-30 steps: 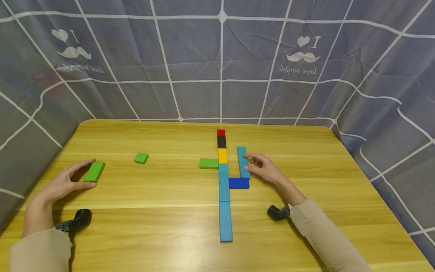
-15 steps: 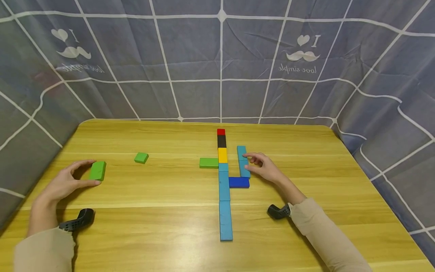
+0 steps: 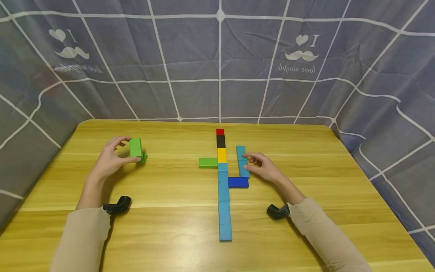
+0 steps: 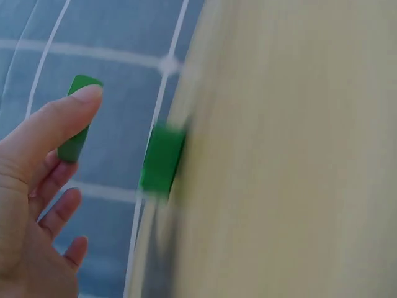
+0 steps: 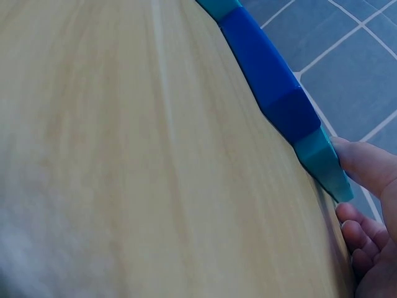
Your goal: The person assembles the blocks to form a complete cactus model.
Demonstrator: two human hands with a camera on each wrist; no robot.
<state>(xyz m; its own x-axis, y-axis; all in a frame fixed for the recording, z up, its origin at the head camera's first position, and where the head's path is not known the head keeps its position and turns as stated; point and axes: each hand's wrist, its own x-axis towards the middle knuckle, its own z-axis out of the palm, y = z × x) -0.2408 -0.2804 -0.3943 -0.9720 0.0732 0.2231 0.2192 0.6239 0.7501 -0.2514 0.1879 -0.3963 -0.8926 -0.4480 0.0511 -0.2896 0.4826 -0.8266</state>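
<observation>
My left hand (image 3: 110, 158) pinches a green block (image 3: 135, 147) between thumb and fingers, raised above the table. Just behind and below it lies a smaller green block (image 3: 144, 158), partly hidden; the left wrist view shows this small block (image 4: 162, 159) blurred. At the right, thumb and index finger of my right hand (image 3: 263, 168) touch the right side of two light blue blocks (image 3: 243, 169) laid end to end. Its other fingers are loosely bent. A dark blue block (image 3: 238, 182) links these to a straight row of blocks, where light blue (image 3: 224, 221) pieces form the near part.
Yellow (image 3: 222, 155), black (image 3: 221, 141) and red (image 3: 220, 132) blocks continue the row towards the back. Another green block (image 3: 208, 163) sticks out from its left side. A wooden table (image 3: 163, 226) carries everything, and a grey-blue checked curtain (image 3: 190, 56) hangs behind.
My left hand has carried the green block up and to the right, from the table's left side to the small green block, turning it more upright. The right hand has stayed in place.
</observation>
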